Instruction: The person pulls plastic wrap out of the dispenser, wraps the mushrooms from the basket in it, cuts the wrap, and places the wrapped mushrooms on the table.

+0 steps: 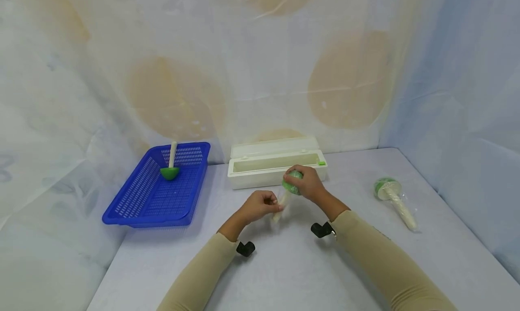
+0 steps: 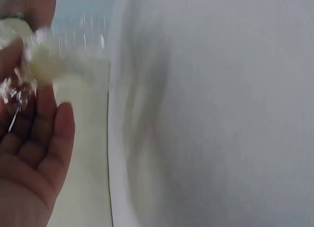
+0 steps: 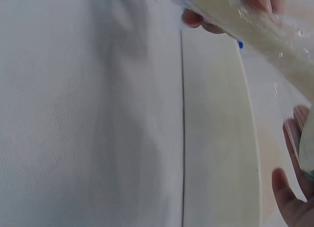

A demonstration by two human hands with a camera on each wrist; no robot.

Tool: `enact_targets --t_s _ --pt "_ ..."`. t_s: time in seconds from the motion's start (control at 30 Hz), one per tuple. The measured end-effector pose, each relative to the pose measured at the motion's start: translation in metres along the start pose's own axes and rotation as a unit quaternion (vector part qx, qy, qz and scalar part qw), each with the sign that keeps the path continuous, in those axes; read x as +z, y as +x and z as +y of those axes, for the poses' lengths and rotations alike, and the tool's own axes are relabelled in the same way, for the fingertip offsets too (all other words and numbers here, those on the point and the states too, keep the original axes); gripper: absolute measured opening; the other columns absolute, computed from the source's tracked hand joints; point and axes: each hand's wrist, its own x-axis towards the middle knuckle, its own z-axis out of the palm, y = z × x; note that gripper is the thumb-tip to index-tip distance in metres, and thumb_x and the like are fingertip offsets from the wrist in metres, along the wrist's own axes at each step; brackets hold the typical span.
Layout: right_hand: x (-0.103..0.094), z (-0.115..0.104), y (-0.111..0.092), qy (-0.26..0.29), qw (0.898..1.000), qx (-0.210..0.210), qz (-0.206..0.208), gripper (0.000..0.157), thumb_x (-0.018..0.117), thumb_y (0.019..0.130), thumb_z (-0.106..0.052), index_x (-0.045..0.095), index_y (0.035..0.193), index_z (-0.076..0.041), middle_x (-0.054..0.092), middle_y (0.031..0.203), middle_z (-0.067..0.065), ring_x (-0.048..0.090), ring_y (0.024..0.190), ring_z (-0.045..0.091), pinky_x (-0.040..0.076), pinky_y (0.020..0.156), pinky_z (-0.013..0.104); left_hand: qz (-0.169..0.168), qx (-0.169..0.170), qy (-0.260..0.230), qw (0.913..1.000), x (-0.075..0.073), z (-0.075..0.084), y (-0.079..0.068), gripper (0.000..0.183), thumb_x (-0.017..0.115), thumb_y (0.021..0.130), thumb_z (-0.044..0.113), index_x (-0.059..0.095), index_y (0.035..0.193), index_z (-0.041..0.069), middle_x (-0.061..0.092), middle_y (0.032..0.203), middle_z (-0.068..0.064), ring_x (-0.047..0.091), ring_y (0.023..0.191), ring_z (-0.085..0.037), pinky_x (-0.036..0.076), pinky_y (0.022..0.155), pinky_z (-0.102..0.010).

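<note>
Between both hands is a utensil (image 1: 291, 186) with a rounded green head and a cream handle, sleeved in clear plastic. My right hand (image 1: 308, 183) grips its green head from above. At the handle end, my left hand (image 1: 257, 207) pinches the wrapper; in the left wrist view the crinkled plastic (image 2: 17, 97) bunches between thumb and fingers. The right wrist view shows the wrapped handle (image 3: 255, 33) slanting between the two hands. Behind them stands a long white box (image 1: 260, 179) with its lid raised.
A blue perforated basket (image 1: 195, 198) at the left holds an unwrapped green-headed utensil (image 1: 170, 172), handle up. At the right, another utensil (image 1: 396, 200) of this kind lies in clear plastic on the white table (image 1: 325, 275). Patterned sheeting (image 1: 264, 76) encloses the back and sides.
</note>
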Motion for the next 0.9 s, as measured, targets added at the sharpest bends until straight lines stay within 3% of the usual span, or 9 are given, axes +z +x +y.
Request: enact_targets --t_s 0.13,0.23,0.3,0.4,0.5,0.6,0.73,0.9 --pt "0.001 -0.002 0.001 -0.043 0.998 0.016 0.038 0.027 0.066 0.089 -0.035 0.070 0.098 -0.010 0.067 0.099 0.009 0.058 0.081 0.024 0.048 0.061 0.035 0.078 0.000 0.046 0.9959 0.004 0.003 0.002 0.026 0.081 0.081 0.029 0.070 0.095 0.010 0.060 0.075 0.005 0.052 0.068 -0.009 0.043 0.057 -0.024" --pt "0.003 -0.001 0.002 -0.059 0.996 0.024 0.057 0.030 0.066 0.089 -0.036 0.070 0.100 -0.009 0.068 0.098 0.011 0.058 0.081 0.025 0.048 0.062 0.035 0.105 0.007 0.062 0.9925 0.005 0.005 0.002 0.040 0.082 0.080 0.028 0.069 0.110 0.005 0.058 0.075 0.005 0.052 0.068 -0.009 0.044 0.056 -0.024" --pt "0.005 0.001 0.003 -0.068 0.995 0.031 0.072 0.031 0.065 0.089 -0.037 0.071 0.100 -0.008 0.068 0.098 0.011 0.058 0.082 0.025 0.048 0.064 0.035 0.113 0.007 0.070 0.9911 0.006 0.006 0.002 0.040 0.082 0.080 0.027 0.070 0.111 0.004 0.058 0.075 0.005 0.051 0.068 -0.009 0.044 0.057 -0.025" --pt "0.007 0.003 0.005 -0.071 0.991 0.042 0.101 0.033 0.065 0.089 -0.039 0.071 0.100 -0.008 0.069 0.098 0.010 0.059 0.082 0.024 0.048 0.066 0.036 0.125 -0.004 0.075 0.9893 0.008 0.006 0.002 0.029 0.082 0.080 0.027 0.075 0.099 0.008 0.061 0.075 0.006 0.054 0.070 -0.009 0.046 0.059 -0.025" --pt "0.007 0.003 0.007 -0.067 0.988 0.048 0.128 0.034 0.065 0.089 -0.039 0.070 0.100 -0.007 0.069 0.098 0.011 0.060 0.082 0.025 0.048 0.067 0.038 0.125 -0.019 0.050 0.9907 0.011 0.007 0.001 0.024 0.083 0.078 0.025 0.074 0.095 0.011 0.066 0.084 0.005 0.061 0.078 -0.010 0.051 0.065 -0.026" --pt "0.007 0.001 0.009 -0.064 0.986 0.061 0.142 0.035 0.064 0.089 -0.038 0.070 0.100 -0.006 0.069 0.098 0.012 0.059 0.082 0.026 0.048 0.066 0.038 0.108 -0.024 0.035 0.9933 0.014 0.006 -0.001 0.032 0.084 0.077 0.021 0.070 0.104 0.011 0.068 0.098 0.002 0.065 0.088 -0.014 0.054 0.072 -0.028" --pt "0.003 0.006 0.013 -0.039 0.985 0.088 0.144 0.034 0.064 0.088 -0.036 0.072 0.104 -0.006 0.069 0.102 0.010 0.058 0.083 0.024 0.047 0.066 0.035 0.076 0.011 0.067 0.9948 0.017 0.003 -0.003 0.040 0.080 0.081 0.012 0.066 0.118 0.009 0.069 0.108 -0.004 0.067 0.095 -0.015 0.054 0.075 -0.027" --pt "0.001 0.013 0.014 0.046 0.990 0.082 0.106 0.032 0.063 0.093 -0.030 0.071 0.117 -0.010 0.064 0.123 0.007 0.056 0.108 0.026 0.047 0.084 0.042 0.054 0.052 0.108 0.9913 0.017 0.002 -0.007 0.037 0.072 0.088 0.008 0.064 0.125 0.004 0.069 0.112 -0.008 0.066 0.096 -0.012 0.052 0.074 -0.021"
